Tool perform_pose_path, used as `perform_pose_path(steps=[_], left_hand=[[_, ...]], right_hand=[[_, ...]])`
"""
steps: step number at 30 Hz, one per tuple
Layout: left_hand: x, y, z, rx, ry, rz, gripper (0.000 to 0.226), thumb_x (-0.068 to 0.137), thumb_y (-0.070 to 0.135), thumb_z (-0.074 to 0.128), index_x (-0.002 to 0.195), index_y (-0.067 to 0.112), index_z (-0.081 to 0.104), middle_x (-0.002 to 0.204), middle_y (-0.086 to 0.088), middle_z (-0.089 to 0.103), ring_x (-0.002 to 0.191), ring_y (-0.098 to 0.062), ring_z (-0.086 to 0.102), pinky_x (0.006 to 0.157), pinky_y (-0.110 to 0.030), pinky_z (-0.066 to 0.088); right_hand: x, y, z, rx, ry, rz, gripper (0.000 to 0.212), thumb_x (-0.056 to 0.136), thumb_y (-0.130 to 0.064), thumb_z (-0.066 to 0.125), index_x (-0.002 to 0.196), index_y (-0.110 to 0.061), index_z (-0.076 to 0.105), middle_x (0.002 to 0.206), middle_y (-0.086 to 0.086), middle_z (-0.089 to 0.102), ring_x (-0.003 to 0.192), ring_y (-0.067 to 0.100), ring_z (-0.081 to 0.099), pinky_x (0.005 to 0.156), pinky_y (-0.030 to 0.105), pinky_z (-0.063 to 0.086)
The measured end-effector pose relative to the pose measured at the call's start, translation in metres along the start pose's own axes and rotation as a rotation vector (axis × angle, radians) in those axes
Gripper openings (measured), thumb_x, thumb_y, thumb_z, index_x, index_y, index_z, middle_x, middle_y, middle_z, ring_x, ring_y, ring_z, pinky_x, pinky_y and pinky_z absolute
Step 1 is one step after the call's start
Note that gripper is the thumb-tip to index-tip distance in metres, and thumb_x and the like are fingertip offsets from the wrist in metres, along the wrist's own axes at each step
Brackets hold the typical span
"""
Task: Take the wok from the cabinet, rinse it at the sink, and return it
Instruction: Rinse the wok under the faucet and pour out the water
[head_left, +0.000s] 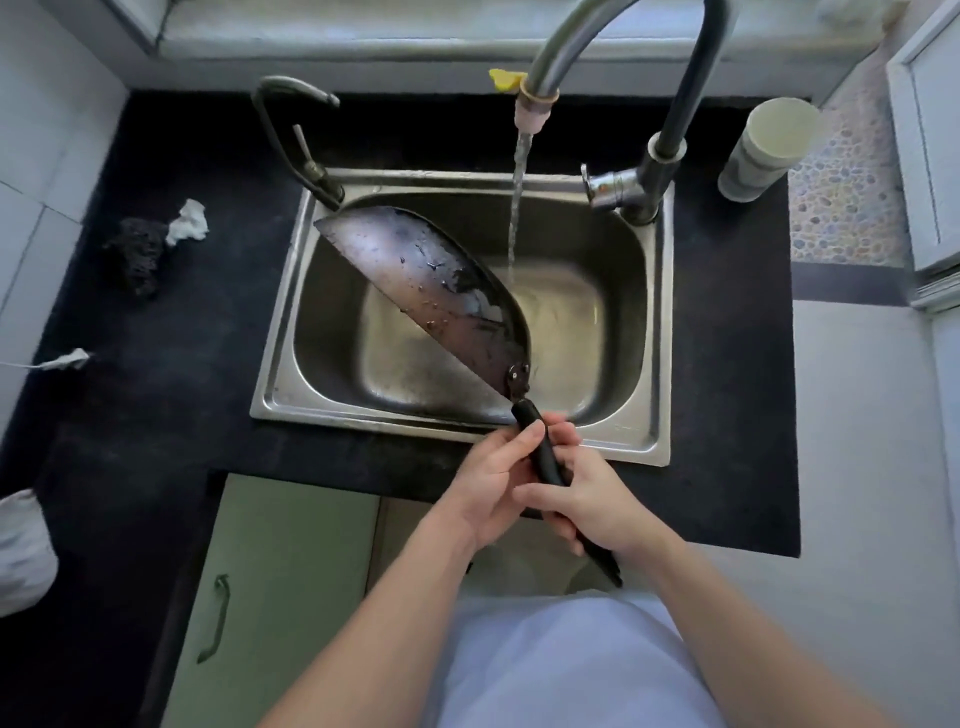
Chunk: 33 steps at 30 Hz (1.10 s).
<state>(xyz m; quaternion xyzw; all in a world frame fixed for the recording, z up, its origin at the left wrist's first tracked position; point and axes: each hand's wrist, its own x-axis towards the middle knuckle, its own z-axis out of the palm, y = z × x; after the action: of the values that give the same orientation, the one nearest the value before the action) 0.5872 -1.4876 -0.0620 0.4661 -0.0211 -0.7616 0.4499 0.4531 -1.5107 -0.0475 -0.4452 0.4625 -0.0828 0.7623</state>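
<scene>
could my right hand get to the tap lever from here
Probably yes, once it lets go. The right hand grips the wok handle; the tap lever sits beyond the sink, nothing blocking.

Over on the dark counter (156, 415), a black scouring pad (136, 253) is sitting just beside a crumpled white tissue (188, 222), a pale cup (766, 148) is standing at the far right corner, and a green cabinet door (275, 597) is showing below the edge.

wok (431, 291) inside turned away, handle (550, 467) middle covered by fingers (535, 493), faucet (675, 104) top cropped
</scene>
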Motion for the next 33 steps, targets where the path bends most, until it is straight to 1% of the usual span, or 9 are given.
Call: perform_pose_path(steps=[4, 8, 12, 15, 18, 20, 22, 27, 33], left_hand=[[-0.002, 0.016, -0.019, 0.167, 0.064, -0.011, 0.025, 0.078, 0.029, 0.068, 0.095, 0.009, 0.069, 0.086, -0.006, 0.072, 0.077, -0.022, 0.068, 0.073, -0.036, 0.056], [-0.001, 0.028, -0.038, 0.279, 0.121, -0.009, 0.014, 0.093, 0.016, 0.064, 0.087, 0.004, 0.067, 0.082, -0.01, 0.067, 0.072, -0.021, 0.064, 0.068, -0.028, 0.056], [0.009, 0.035, -0.041, 0.264, 0.18, -0.003, 0.017, 0.094, 0.011, 0.061, 0.08, 0.003, 0.065, 0.076, -0.009, 0.064, 0.072, -0.02, 0.061, 0.066, -0.024, 0.055], [0.013, 0.036, -0.05, 0.27, 0.227, -0.01, 0.015, 0.093, 0.012, 0.065, 0.081, 0.003, 0.066, 0.072, -0.006, 0.065, 0.071, -0.018, 0.061, 0.064, -0.023, 0.053], [0.012, 0.036, -0.059, 0.318, 0.271, -0.003, 0.017, 0.09, 0.016, 0.069, 0.089, -0.001, 0.069, 0.072, -0.005, 0.068, 0.071, -0.019, 0.064, 0.065, -0.028, 0.055], [0.01, 0.035, -0.061, 0.314, 0.288, 0.007, 0.024, 0.089, 0.019, 0.071, 0.096, -0.004, 0.068, 0.078, -0.012, 0.067, 0.075, -0.028, 0.063, 0.062, -0.038, 0.051], [0.008, 0.033, -0.063, 0.305, 0.256, 0.011, 0.032, 0.088, 0.022, 0.072, 0.102, -0.006, 0.065, 0.085, -0.018, 0.062, 0.079, -0.037, 0.058, 0.054, -0.041, 0.044], [0.002, 0.029, -0.064, 0.203, 0.099, -0.097, 0.033, 0.093, 0.028, 0.065, 0.108, -0.001, 0.061, 0.102, -0.021, 0.063, 0.057, -0.036, 0.061, 0.034, -0.034, 0.047], [0.004, 0.04, -0.066, 0.288, -0.022, -0.199, 0.039, 0.096, 0.026, 0.062, 0.119, -0.006, 0.063, 0.116, -0.032, 0.061, 0.051, -0.034, 0.062, 0.034, -0.036, 0.049]], right_hand=[[0.011, -0.001, 0.022, 0.102, 0.012, 0.032, 0.012, 0.091, -0.004, 0.068, 0.088, -0.001, 0.057, 0.052, 0.008, 0.048, 0.035, 0.016, 0.044, 0.035, 0.023, 0.039], [0.022, -0.002, 0.046, 0.067, 0.102, 0.155, 0.014, 0.09, -0.015, 0.072, 0.098, -0.006, 0.064, 0.073, 0.011, 0.058, 0.056, 0.019, 0.058, 0.05, 0.036, 0.058], [0.031, -0.003, 0.064, -0.491, 0.447, 0.147, 0.036, 0.092, -0.043, 0.059, 0.125, -0.029, 0.061, 0.1, 0.004, 0.071, 0.088, 0.028, 0.069, 0.076, 0.045, 0.059], [0.037, 0.0, 0.074, -0.758, 0.506, 0.086, 0.046, 0.097, -0.047, 0.052, 0.139, -0.03, 0.052, 0.119, 0.003, 0.07, 0.111, 0.034, 0.063, 0.085, 0.043, 0.049], [0.044, 0.008, 0.073, -0.606, 0.465, -0.025, 0.03, 0.096, -0.042, 0.056, 0.118, -0.023, 0.063, 0.094, 0.003, 0.074, 0.09, 0.029, 0.068, 0.076, 0.038, 0.054], [0.046, 0.011, 0.07, -0.438, 0.435, -0.07, 0.012, 0.096, -0.033, 0.06, 0.092, -0.023, 0.066, 0.065, -0.002, 0.068, 0.061, 0.019, 0.068, 0.059, 0.023, 0.05], [0.045, 0.012, 0.07, -0.308, 0.415, -0.091, 0.019, 0.096, -0.025, 0.062, 0.077, -0.028, 0.062, 0.049, -0.002, 0.061, 0.041, 0.015, 0.058, 0.048, 0.018, 0.043], [0.046, 0.023, 0.072, -0.032, 0.363, -0.108, 0.024, 0.1, -0.02, 0.06, 0.079, -0.009, 0.065, 0.047, 0.01, 0.059, 0.036, 0.025, 0.052, 0.04, 0.026, 0.043], [0.05, 0.036, 0.077, 0.11, 0.385, -0.124, 0.022, 0.099, -0.016, 0.061, 0.085, 0.0, 0.065, 0.048, 0.014, 0.057, 0.036, 0.026, 0.05, 0.037, 0.029, 0.043]])
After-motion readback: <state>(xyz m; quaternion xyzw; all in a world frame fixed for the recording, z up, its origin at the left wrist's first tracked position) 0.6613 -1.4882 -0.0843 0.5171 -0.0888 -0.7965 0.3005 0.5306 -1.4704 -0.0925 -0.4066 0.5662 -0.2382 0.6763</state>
